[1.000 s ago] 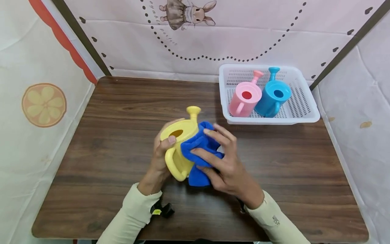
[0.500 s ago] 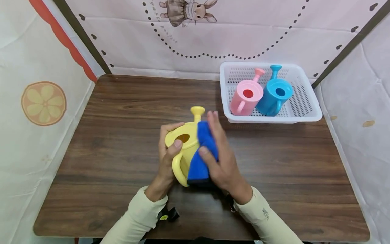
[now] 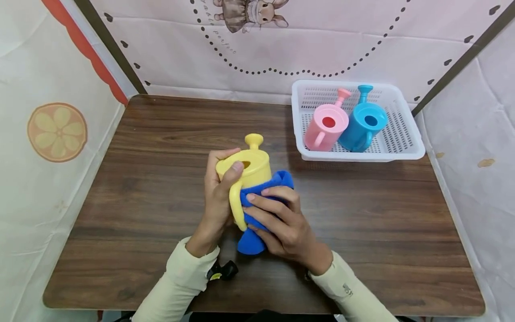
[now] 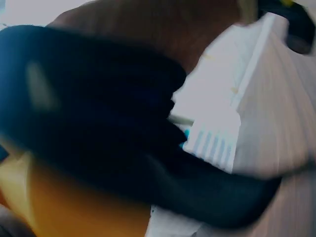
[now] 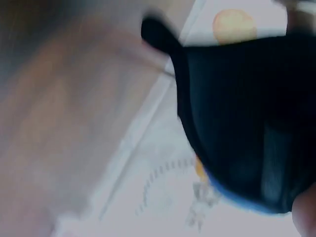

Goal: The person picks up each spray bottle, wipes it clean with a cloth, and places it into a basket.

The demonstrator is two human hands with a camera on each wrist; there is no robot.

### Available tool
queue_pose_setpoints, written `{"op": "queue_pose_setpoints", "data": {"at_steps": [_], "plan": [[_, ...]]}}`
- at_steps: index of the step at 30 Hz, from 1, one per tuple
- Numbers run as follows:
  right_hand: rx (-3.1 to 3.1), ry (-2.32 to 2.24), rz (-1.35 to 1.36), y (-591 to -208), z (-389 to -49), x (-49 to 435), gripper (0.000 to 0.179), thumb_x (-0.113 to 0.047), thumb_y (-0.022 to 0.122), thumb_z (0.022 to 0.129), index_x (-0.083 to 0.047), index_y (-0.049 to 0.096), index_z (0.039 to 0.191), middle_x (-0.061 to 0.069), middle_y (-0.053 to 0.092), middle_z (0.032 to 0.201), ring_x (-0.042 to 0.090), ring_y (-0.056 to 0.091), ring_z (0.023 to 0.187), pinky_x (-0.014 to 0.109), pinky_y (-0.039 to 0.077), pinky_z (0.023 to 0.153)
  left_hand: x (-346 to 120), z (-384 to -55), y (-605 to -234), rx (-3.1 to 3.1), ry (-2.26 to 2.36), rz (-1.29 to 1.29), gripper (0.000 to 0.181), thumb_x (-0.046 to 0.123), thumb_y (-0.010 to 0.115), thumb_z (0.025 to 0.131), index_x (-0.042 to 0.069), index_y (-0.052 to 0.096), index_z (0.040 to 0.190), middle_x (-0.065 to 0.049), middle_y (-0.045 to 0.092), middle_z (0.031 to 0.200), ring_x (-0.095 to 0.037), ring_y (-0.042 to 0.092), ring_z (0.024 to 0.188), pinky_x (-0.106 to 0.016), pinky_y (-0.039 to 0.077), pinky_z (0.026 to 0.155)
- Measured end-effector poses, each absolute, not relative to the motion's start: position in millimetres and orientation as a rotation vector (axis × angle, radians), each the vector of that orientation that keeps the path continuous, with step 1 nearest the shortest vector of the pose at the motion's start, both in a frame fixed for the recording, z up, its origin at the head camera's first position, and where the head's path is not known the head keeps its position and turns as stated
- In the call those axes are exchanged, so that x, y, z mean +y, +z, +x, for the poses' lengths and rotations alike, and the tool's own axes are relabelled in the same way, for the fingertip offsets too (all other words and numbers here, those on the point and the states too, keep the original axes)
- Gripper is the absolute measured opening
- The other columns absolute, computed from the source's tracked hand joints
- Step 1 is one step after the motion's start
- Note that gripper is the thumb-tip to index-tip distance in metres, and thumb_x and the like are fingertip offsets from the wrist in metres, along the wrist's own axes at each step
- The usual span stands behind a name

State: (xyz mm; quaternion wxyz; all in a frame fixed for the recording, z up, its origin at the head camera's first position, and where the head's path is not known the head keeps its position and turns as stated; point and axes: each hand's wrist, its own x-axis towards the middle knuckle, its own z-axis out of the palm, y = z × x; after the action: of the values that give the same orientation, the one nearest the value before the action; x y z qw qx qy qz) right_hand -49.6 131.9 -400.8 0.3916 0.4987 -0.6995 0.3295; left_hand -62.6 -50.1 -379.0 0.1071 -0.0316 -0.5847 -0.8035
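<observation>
In the head view my left hand point(image 3: 216, 197) grips a yellow watering can point(image 3: 259, 172) by its left side, thumb over the top rim near the handle. The can is tilted above the table, its spout pointing away. My right hand point(image 3: 283, 223) holds a blue cloth point(image 3: 251, 243) against the can's right side, fingers bent over the fabric. One end of the cloth hangs below the can. Up close, the cloth point(image 4: 98, 123) is dark and blurred in the left wrist view, with the yellow can point(image 4: 84, 202) beneath it. The cloth point(image 5: 237, 113) also fills much of the right wrist view.
A white perforated basket point(image 3: 362, 156) stands at the back right of the brown wooden table point(image 3: 141, 201). Inside it are a pink watering can point(image 3: 322, 132) and a blue watering can point(image 3: 362, 127), both upright. Printed fabric walls point(image 3: 257, 53) enclose the table's back and sides.
The right hand first flattened with the cloth along the can's side, then moved down and bent its fingers over it. The left hand has turned the can a little, its spout swinging left.
</observation>
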Motion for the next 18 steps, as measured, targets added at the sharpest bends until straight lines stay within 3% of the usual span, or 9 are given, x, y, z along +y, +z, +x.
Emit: {"op": "queue_pose_setpoints", "data": {"at_steps": [8, 15, 18], "plan": [[-1.826, 0.681, 1.495, -372.2, -57.5, 146.6, 0.037, -0.033, 0.064, 0.115, -0.005, 0.075, 0.138, 0.01, 0.079, 0.138, 0.028, 0.066, 0.13, 0.043, 0.053, 0.111, -71.8, -58.3, -376.5, -2.146, -2.424, -0.238, 0.032, 0.027, 0.046, 0.118, -0.002, 0.051, 0.132, -0.023, 0.064, 0.137, -0.015, 0.076, 0.095, -0.027, 0.067, 0.078], [-1.818, 0.632, 1.624, -371.7, -51.8, 147.3, 0.037, -0.033, 0.063, 0.113, -0.006, 0.077, 0.135, 0.009, 0.081, 0.135, 0.027, 0.068, 0.131, 0.043, 0.054, 0.111, -69.5, -64.5, -370.0, -2.237, -2.452, -0.16, 0.031, 0.039, 0.052, 0.119, 0.008, 0.052, 0.114, -0.012, 0.065, 0.102, -0.013, 0.07, 0.075, -0.025, 0.061, 0.066], [-1.763, 0.645, 1.702, -376.1, -54.1, 149.3, 0.035, -0.031, 0.063, 0.113, -0.006, 0.077, 0.133, 0.009, 0.082, 0.132, 0.027, 0.068, 0.13, 0.043, 0.052, 0.109, -67.0, -64.2, -370.7, -2.248, -2.467, -0.119, 0.029, 0.038, 0.055, 0.118, 0.01, 0.052, 0.112, -0.008, 0.066, 0.096, -0.013, 0.07, 0.073, -0.024, 0.06, 0.065]]}}
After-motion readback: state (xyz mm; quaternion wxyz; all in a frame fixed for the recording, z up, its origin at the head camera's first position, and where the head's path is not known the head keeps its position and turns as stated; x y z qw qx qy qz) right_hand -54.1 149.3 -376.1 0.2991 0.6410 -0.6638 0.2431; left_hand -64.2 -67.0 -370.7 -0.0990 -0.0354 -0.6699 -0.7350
